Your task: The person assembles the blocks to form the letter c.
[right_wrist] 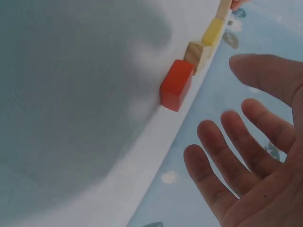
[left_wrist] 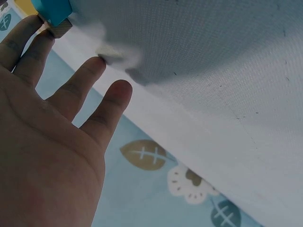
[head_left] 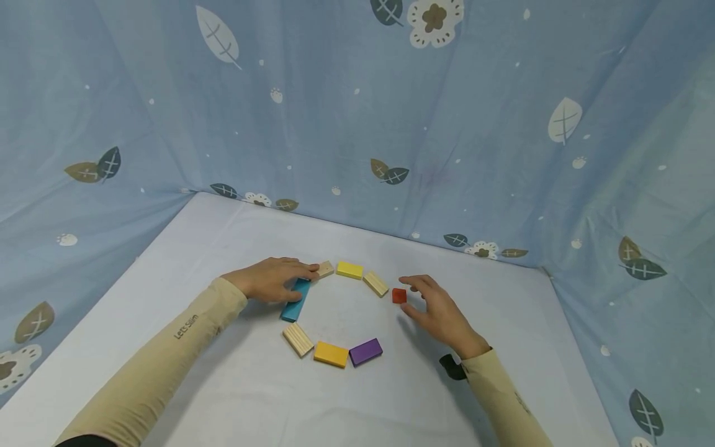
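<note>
My left hand [head_left: 274, 279] lies over the blue block [head_left: 296, 301] and the plain wooden block [head_left: 325, 269] at the ring's upper left. In the left wrist view its fingers are spread, two of the fingertips at the blue block [left_wrist: 53, 10] and the wooden one [left_wrist: 61, 29]; contact is hard to judge. Beside the red block [head_left: 399, 295], my right hand [head_left: 438, 313] has its thumb and fingers apart around the block's right side. The right wrist view has a gap between that hand [right_wrist: 251, 175] and the red block [right_wrist: 176, 85].
A loose ring on the white tabletop [head_left: 234, 385] includes a yellow block [head_left: 349, 270], striped wooden blocks [head_left: 376, 284], an orange-yellow block [head_left: 331, 354] and a purple block [head_left: 365, 352]. A blue patterned curtain [head_left: 335, 124] hangs behind. A black object [head_left: 452, 367] sits by the right wrist.
</note>
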A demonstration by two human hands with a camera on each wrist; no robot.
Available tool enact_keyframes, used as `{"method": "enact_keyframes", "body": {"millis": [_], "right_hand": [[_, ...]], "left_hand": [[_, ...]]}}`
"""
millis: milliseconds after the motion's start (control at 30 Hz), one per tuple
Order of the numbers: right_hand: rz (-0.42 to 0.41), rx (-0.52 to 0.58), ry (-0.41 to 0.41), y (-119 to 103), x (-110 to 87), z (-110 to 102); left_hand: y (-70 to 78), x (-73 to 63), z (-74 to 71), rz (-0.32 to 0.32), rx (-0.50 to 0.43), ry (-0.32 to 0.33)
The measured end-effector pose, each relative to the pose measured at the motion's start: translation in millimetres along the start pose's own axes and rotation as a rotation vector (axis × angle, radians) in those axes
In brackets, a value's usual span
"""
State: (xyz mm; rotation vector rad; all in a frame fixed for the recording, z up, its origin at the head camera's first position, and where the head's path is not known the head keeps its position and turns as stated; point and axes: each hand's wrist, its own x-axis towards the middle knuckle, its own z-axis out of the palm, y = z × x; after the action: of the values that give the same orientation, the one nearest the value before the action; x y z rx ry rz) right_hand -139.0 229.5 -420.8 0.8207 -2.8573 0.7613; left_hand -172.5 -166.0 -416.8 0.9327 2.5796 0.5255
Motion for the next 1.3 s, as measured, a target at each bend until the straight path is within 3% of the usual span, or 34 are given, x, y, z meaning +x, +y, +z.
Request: {"method": "enact_keyframes", "body": {"millis": [200,533,1033,1300], "right_hand": [[0.062,-0.001,0.028,8,6.6,5],[0.127,-0.009,-0.05,14,17.1,14],[0.139,-0.015,-0.107,18,19.2,19],[0.144,-0.003,-0.097,18,17.8,19]], "left_hand": [[1.1,0.3,-0.8,0.01,-0.001,0.0],[0.0,0.6,0.0,0.001,0.001,-0.001],[-2.5,1.8,1.4,0.006,0.009,0.007],[-2.0,1.1,1.5,0.002,0.009,0.007]]}}
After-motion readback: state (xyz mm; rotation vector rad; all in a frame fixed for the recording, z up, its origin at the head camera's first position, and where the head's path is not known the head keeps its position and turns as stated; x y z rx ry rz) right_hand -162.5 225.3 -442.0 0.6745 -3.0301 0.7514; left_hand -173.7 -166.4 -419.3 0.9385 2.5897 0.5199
